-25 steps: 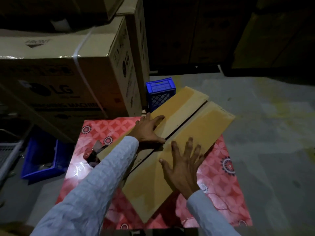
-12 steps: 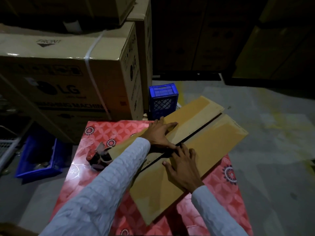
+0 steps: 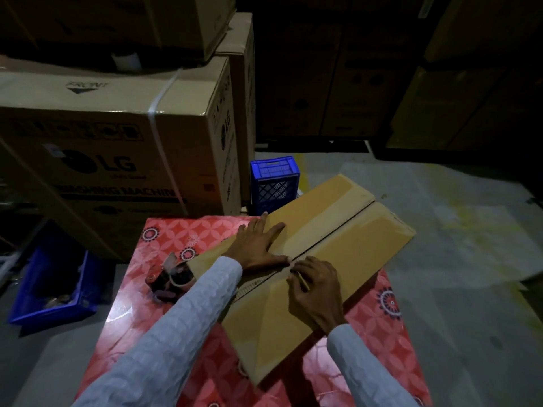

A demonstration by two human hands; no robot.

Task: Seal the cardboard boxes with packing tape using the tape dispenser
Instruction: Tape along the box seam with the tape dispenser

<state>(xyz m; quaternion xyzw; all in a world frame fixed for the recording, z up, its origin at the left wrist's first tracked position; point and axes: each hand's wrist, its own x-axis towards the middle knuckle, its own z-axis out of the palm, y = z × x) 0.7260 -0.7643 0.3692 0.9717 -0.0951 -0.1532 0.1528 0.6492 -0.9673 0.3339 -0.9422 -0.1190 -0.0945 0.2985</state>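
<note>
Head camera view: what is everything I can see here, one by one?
cardboard box: one, tan, flat on the table, flaps closed with the seam untaped.
tape dispenser: one, red and dark, on the table at the box's left end.
table: one, red flower-patterned cover, under the box.
small crate: one, blue, on the floor beyond the table.
blue bin: one, on the floor to the left.
large cartons: several, brown, stacked at back left, one printed LG with a white strap.
floor: grey concrete, yellowish marks.
left hand: flat on the left flap, pale sleeve.
right hand: fingers curled at the seam; whether it pinches anything is unclear.
</note>
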